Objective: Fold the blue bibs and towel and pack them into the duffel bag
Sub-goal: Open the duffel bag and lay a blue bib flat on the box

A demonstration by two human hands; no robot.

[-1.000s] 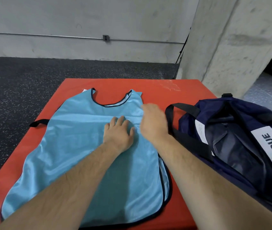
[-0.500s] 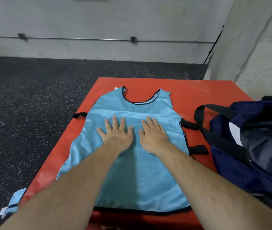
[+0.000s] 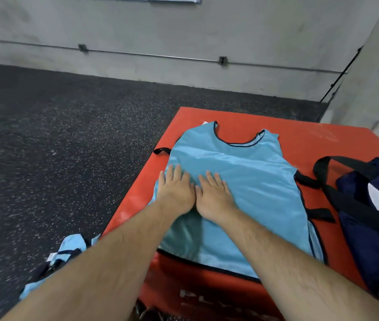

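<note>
Light blue bib [image 3: 248, 172] lies flat on the red padded block [image 3: 304, 133], front up. Neck opening points to the far edge and the hem reaches the near edge. Black trim runs round the neck and sides. One black side strap [image 3: 160, 150] sticks out toward the left edge.

Left hand [image 3: 177, 191]: palm down on the bib near its left side, fingers straight and together. Grip released, nothing held.

Right hand [image 3: 216, 198]: palm down on the bib just beside the left hand, thumbs touching or nearly so. Fingers straight, grip released, nothing held.

Both hands sit left of the bib's centre line. Both forearms come in from the near edge.

Navy duffel bag [image 3: 373, 228] stands at the right edge of the block, just beside the bib's right side. Its black carry strap [image 3: 322, 165] lies on the red surface. A white patch shows at the bag's mouth; the interior is too dark to read.

More light blue fabric with dark trim [image 3: 70, 246] lies on the speckled floor [image 3: 68, 135] off the near-left corner, partly behind the left forearm. Count cannot be told.
</note>
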